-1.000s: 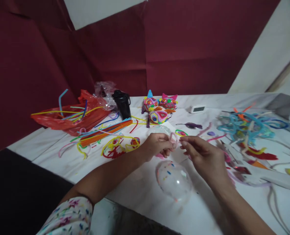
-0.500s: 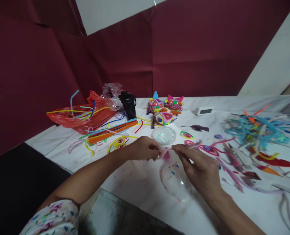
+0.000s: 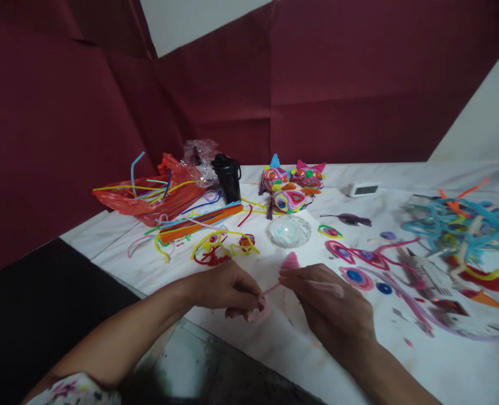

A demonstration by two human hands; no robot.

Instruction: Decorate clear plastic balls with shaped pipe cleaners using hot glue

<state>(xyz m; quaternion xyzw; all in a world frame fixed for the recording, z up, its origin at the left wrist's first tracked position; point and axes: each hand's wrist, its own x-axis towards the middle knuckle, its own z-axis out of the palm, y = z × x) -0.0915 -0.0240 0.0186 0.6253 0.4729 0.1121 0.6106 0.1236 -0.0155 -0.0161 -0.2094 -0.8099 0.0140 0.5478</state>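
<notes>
A thin pink pipe cleaner (image 3: 273,288) stretches between my two hands. My left hand (image 3: 236,292) pinches one part of it, and a blurred pinkish bit shows under those fingertips. With thumb and fingers closed, my right hand (image 3: 333,309) grips another part, and a pale pink end lies across its back. Just beyond the right fingertips is a small pink fuzzy triangle (image 3: 290,261). Farther back stands a clear faceted dish (image 3: 290,231). To the right of it lie pink pipe-cleaner eye shapes (image 3: 367,257) and a pink ring with a blue centre (image 3: 356,278).
Colourful finished heads (image 3: 291,198) stand at the back beside a black bottle (image 3: 227,179). A red bag (image 3: 148,205) and orange pipe cleaners (image 3: 201,223) lie left. At right are a glue gun (image 3: 430,275) and a tangle of blue pipe cleaners (image 3: 464,216). A white display (image 3: 363,189) stands behind.
My hands have moved down toward me and the pipe cleaner between them shows more clearly. The pink triangle now shows beyond them. The view has shifted slightly left.
</notes>
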